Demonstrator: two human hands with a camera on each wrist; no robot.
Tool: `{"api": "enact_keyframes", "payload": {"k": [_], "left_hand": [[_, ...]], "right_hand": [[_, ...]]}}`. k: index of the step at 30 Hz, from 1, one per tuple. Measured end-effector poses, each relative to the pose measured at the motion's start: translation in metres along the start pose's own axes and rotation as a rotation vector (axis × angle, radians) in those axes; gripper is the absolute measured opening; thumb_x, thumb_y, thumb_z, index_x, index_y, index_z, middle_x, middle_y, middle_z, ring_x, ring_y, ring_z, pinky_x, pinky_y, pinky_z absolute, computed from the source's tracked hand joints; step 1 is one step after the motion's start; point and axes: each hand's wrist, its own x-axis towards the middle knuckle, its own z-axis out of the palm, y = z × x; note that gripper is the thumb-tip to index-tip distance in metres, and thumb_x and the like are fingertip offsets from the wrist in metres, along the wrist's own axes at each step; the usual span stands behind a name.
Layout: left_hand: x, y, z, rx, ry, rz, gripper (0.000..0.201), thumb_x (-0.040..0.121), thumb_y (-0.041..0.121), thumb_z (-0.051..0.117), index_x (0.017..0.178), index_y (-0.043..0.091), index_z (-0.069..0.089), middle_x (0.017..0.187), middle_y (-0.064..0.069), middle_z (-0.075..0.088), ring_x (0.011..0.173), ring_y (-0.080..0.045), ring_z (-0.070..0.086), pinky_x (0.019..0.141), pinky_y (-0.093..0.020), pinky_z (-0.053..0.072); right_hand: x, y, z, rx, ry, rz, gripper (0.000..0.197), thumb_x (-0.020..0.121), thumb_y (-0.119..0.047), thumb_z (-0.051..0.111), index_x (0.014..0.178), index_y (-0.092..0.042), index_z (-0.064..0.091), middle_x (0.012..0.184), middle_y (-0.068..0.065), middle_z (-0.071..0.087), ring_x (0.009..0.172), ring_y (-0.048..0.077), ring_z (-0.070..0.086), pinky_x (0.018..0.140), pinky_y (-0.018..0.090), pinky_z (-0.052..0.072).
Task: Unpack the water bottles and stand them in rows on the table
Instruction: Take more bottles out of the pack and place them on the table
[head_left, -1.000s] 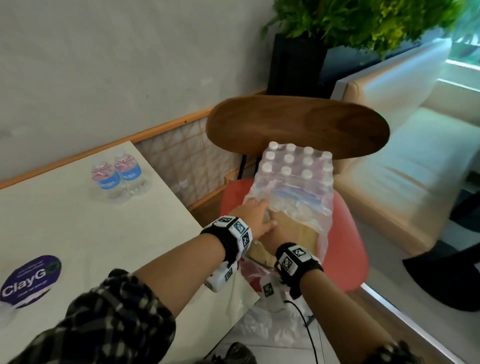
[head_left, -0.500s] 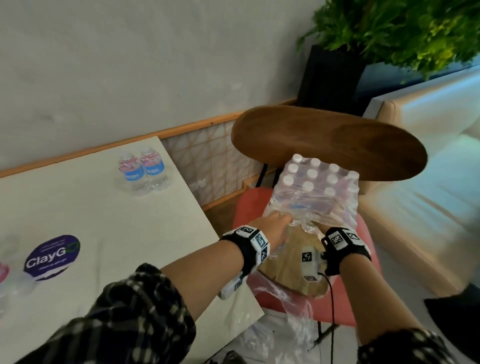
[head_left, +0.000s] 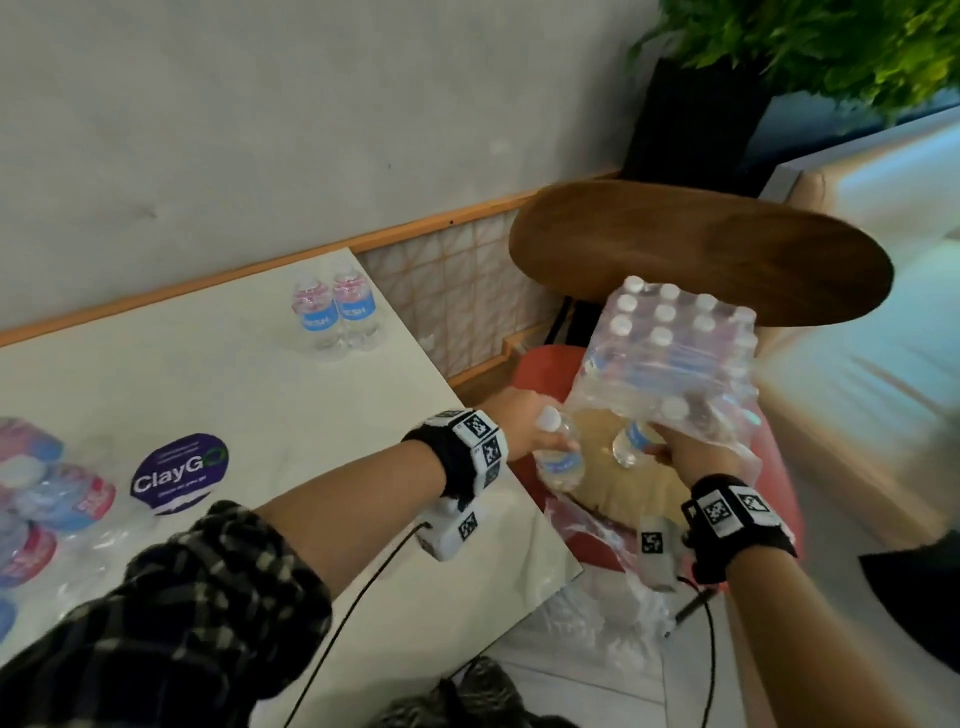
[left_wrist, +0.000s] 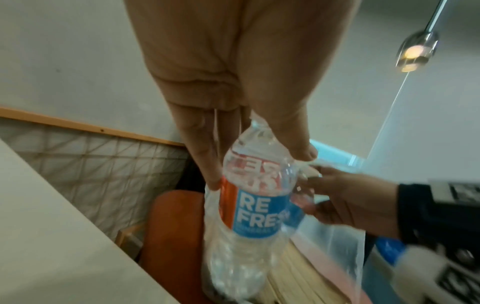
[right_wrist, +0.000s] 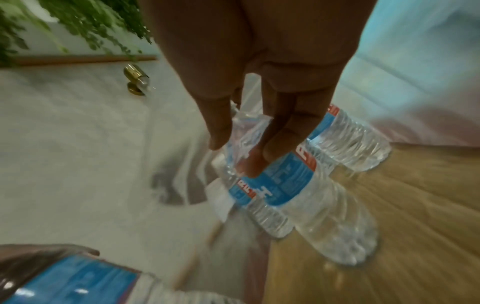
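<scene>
A: What has changed in the last second?

B: Both hands were buried in the torn end of the shrink-wrapped pack (head_left: 670, 353). Now the left hand (head_left: 524, 421) is out of it with a bottle (head_left: 558, 452), fingers (left_wrist: 205, 148) wrapped round its upper body, cap toward the upper left of the head view.

A: Where is that bottle exactly?

B: Centre of the frame, in the air over the gap between the red chair (head_left: 540, 364) and the worktop (head_left: 208, 374). It is tilted, not upright.

A: And the right hand (head_left: 691, 452)?

B: Low at the pack's open end, right of centre. Its fingers (right_wrist: 283, 142) curl around the upper part of a second bottle (head_left: 631, 441) through loose plastic. That bottle looks to be only partly out of the wrap, with its base over the cardboard tray (head_left: 623, 483).

A: So what does it mean for the job?

B: One bottle is free and ready to carry over. Two standing bottles (head_left: 335, 312) are already side by side at the upper middle of the frame, near the worktop's far corner, so I'd judge the next one belongs beside them. Most of the pack is still wrapped, so the task is at an early stage.

A: Anything else on the worktop?

B: A purple round sticker (head_left: 179, 470), and more wrapped bottles (head_left: 41, 499) lying at the left edge.
</scene>
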Motion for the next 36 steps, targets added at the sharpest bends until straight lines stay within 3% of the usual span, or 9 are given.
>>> {"api": "enact_keyframes", "payload": {"k": [5, 8, 13, 19, 22, 25, 27, 32, 36], "left_hand": [[-0.083, -0.049, -0.057, 0.144, -0.004, -0.077, 0.054, 0.081, 0.064, 0.056, 0.105, 0.017, 0.069, 0.109, -0.004, 0.069, 0.102, -0.023, 0.061, 0.092, -0.038, 0.047], [-0.138, -0.088, -0.076, 0.324, -0.028, -0.174, 0.057, 0.085, 0.065, 0.048, 0.103, 0.014, 0.067, 0.107, -0.005, 0.066, 0.1, -0.025, 0.06, 0.081, -0.032, 0.045], [-0.219, -0.159, -0.07, 0.306, -0.057, -0.353, 0.043, 0.083, 0.061, 0.056, 0.069, 0.02, 0.053, 0.086, -0.006, 0.065, 0.083, -0.025, 0.061, 0.067, -0.03, 0.041], [-0.284, -0.206, -0.085, 0.349, -0.051, -0.491, 0.047, 0.081, 0.053, 0.065, 0.082, 0.006, 0.058, 0.067, -0.003, 0.051, 0.074, -0.025, 0.054, 0.068, -0.033, 0.043], [-0.307, -0.224, -0.098, 0.412, -0.097, -0.563, 0.055, 0.079, 0.049, 0.069, 0.111, 0.005, 0.061, 0.106, -0.006, 0.064, 0.1, -0.026, 0.06, 0.084, -0.034, 0.048], [-0.326, -0.233, -0.113, 0.449, -0.118, -0.568, 0.06, 0.081, 0.045, 0.068, 0.131, 0.016, 0.053, 0.129, -0.002, 0.056, 0.116, -0.023, 0.055, 0.094, -0.034, 0.045], [-0.335, -0.237, -0.125, 0.403, -0.083, -0.549, 0.059, 0.083, 0.047, 0.065, 0.133, 0.02, 0.051, 0.131, 0.0, 0.054, 0.118, -0.021, 0.053, 0.095, -0.033, 0.043], [-0.347, -0.256, -0.152, 0.165, 0.176, -0.465, 0.049, 0.087, 0.051, 0.057, 0.126, 0.022, 0.057, 0.131, -0.002, 0.056, 0.118, -0.023, 0.053, 0.1, -0.038, 0.043], [-0.335, -0.278, -0.162, 0.328, 0.149, -0.552, 0.056, 0.089, 0.048, 0.054, 0.139, 0.022, 0.045, 0.141, -0.01, 0.045, 0.13, -0.031, 0.042, 0.108, -0.042, 0.035]], "right_hand": [[-0.095, -0.018, 0.044, 0.188, -0.008, -0.272, 0.032, 0.082, -0.017, 0.071, 0.11, -0.018, 0.055, 0.105, 0.004, 0.061, 0.048, 0.013, 0.062, 0.048, 0.026, 0.05], [-0.145, -0.031, 0.09, 0.185, -0.181, -0.379, 0.024, 0.085, -0.007, 0.066, 0.093, -0.026, 0.053, 0.092, 0.004, 0.057, 0.059, 0.012, 0.06, 0.042, 0.016, 0.046], [-0.21, -0.045, 0.184, 0.042, -0.436, -0.443, 0.029, 0.083, -0.013, 0.069, 0.09, -0.036, 0.053, 0.101, 0.002, 0.063, 0.046, 0.016, 0.06, 0.047, 0.022, 0.045], [-0.273, -0.069, 0.285, -0.05, -0.7, -0.493, 0.03, 0.081, -0.013, 0.071, 0.093, -0.034, 0.055, 0.113, 0.007, 0.06, 0.056, 0.024, 0.06, 0.044, 0.016, 0.043], [-0.293, -0.08, 0.32, -0.066, -0.77, -0.496, 0.029, 0.082, -0.016, 0.07, 0.093, -0.037, 0.054, 0.12, 0.007, 0.057, 0.06, 0.025, 0.061, 0.046, 0.015, 0.044], [-0.3, -0.082, 0.337, 0.018, -0.858, -0.386, 0.022, 0.088, -0.017, 0.064, 0.1, -0.032, 0.054, 0.127, 0.002, 0.055, 0.06, 0.021, 0.063, 0.055, 0.02, 0.051], [-0.297, -0.075, 0.337, 0.159, -0.913, -0.165, 0.02, 0.091, -0.024, 0.06, 0.11, -0.031, 0.055, 0.128, 0.002, 0.054, 0.078, 0.025, 0.067, 0.069, 0.03, 0.056], [-0.285, -0.044, 0.346, 0.393, -0.896, 0.486, 0.065, 0.084, -0.063, 0.052, 0.14, -0.037, 0.032, 0.136, 0.022, 0.033, 0.114, 0.05, 0.051, 0.082, 0.059, 0.05], [-0.311, -0.049, 0.373, 0.392, -1.006, 0.58, 0.045, 0.092, -0.063, 0.034, 0.117, -0.027, 0.042, 0.11, 0.022, 0.051, 0.118, 0.048, 0.048, 0.092, 0.062, 0.044]]}}
